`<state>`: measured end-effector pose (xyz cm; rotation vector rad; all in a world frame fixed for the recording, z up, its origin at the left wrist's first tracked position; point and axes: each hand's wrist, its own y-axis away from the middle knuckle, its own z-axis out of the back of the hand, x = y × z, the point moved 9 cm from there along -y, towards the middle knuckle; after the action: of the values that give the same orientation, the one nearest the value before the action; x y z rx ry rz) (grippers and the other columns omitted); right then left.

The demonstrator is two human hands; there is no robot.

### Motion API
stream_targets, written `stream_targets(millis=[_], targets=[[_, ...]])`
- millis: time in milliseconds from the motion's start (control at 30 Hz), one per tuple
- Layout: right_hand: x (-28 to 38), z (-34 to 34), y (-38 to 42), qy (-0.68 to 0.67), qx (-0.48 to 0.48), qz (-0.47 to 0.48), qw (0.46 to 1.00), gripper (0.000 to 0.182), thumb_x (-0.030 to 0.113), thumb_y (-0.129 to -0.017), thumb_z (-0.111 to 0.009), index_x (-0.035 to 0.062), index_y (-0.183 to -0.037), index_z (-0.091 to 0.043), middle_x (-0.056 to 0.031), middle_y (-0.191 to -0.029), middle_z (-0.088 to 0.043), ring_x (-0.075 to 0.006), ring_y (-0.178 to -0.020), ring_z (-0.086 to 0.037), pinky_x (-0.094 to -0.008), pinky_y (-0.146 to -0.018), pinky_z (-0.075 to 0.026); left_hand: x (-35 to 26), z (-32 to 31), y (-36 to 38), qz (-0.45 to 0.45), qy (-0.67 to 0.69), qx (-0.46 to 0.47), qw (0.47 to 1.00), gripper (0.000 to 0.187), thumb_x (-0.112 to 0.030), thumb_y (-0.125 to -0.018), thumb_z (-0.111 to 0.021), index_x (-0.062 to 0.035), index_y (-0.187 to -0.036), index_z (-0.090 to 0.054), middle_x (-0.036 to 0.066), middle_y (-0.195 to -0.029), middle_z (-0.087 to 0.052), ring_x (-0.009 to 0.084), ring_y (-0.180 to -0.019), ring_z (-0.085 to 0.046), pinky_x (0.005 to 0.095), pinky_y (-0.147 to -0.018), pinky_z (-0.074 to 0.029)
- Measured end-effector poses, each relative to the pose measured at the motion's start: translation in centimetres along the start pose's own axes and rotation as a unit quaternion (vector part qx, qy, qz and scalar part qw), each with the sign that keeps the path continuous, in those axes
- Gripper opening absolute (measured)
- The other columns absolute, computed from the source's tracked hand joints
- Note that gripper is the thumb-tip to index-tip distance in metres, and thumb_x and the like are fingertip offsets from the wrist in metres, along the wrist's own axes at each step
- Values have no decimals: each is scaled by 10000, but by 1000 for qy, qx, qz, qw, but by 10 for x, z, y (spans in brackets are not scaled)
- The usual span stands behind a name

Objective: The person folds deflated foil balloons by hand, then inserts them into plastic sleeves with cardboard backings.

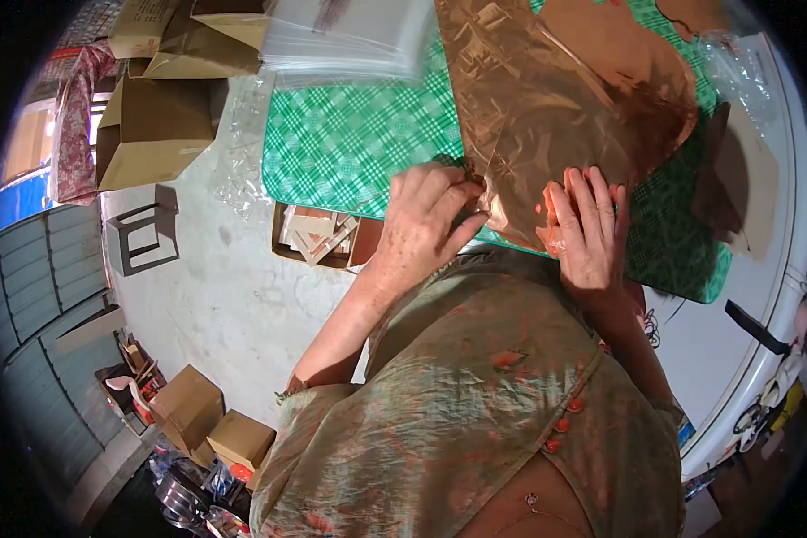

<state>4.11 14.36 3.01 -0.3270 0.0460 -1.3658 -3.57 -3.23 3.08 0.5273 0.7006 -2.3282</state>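
A large sheet of shiny copper-brown film (pixel 547 117) lies over the green checked tabletop (pixel 359 143), its lower edge near the person's body. My left hand (pixel 430 211) is at the film's lower left corner, fingers curled and pressed together on its edge, with a small dark thing partly hidden behind them. To the right, my right hand (pixel 587 224) lies flat on the film with fingers stretched out. An orange-brown rounded piece (pixel 601 45) shows at the upper part of the film.
Clear plastic sheets (pixel 350 40) are stacked at the table's back left. An open box of flat pieces (pixel 318 235) sits below the table edge. Cardboard boxes (pixel 166 117) and a grey stool (pixel 142 235) stand left. A tan flat piece (pixel 753 179) lies right.
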Motion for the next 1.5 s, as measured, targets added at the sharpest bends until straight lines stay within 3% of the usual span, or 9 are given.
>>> stream_targets(millis=[200,767,1000,1100,1500], targets=[[2,-1,-3,7,4,-9,1000,499,140,-894,-666,71,-1378,-565,-172,-1438,-540,-388,-1365,-477,-618,-1127,-309,-1,4,-3,12,14,-26,999,287,-168,-816,-804,-61,-1062,-703,90,-1086,-626,295,-1033,-578,422,-866,-406],[-4,8,-13,-9,-37,-12,999,475,151,-874,-654,61,-1337,-603,-179,-1431,-545,-399,-1356,-485,-652,-1094,-343,0,0,-3,25,10,-32,999,253,-148,-812,-823,-82,-1015,-687,63,-1074,-617,269,-1024,-564,402,-855,-390],[-6,-3,-34,19,7,0,1000,588,206,-877,-643,78,-1438,-524,-169,-1522,-447,-379,-1456,-355,-671,-1148,-243,-1,0,-4,23,3,-32,999,234,-159,-826,-818,-99,-1016,-696,54,-1054,-605,266,-1016,-563,403,-852,-391],[-9,-9,-39,43,33,1,999,594,211,-875,-646,76,-1439,-522,-167,-1499,-466,-379,-1440,-370,-672,-1144,-249,-3,1,-5,23,2,-31,999,226,-167,-833,-816,-107,-1018,-700,51,-1056,-602,264,-1018,-560,401,-852,-391],[-10,-3,-43,60,-10,-3,998,568,218,-850,-650,75,-1391,-550,-153,-1419,-511,-349,-1308,-451,-588,-1063,-335,-1,1,-3,24,-3,-25,999,194,-170,-827,-817,-118,-978,-709,43,-1044,-593,263,-1018,-557,408,-857,-387]])
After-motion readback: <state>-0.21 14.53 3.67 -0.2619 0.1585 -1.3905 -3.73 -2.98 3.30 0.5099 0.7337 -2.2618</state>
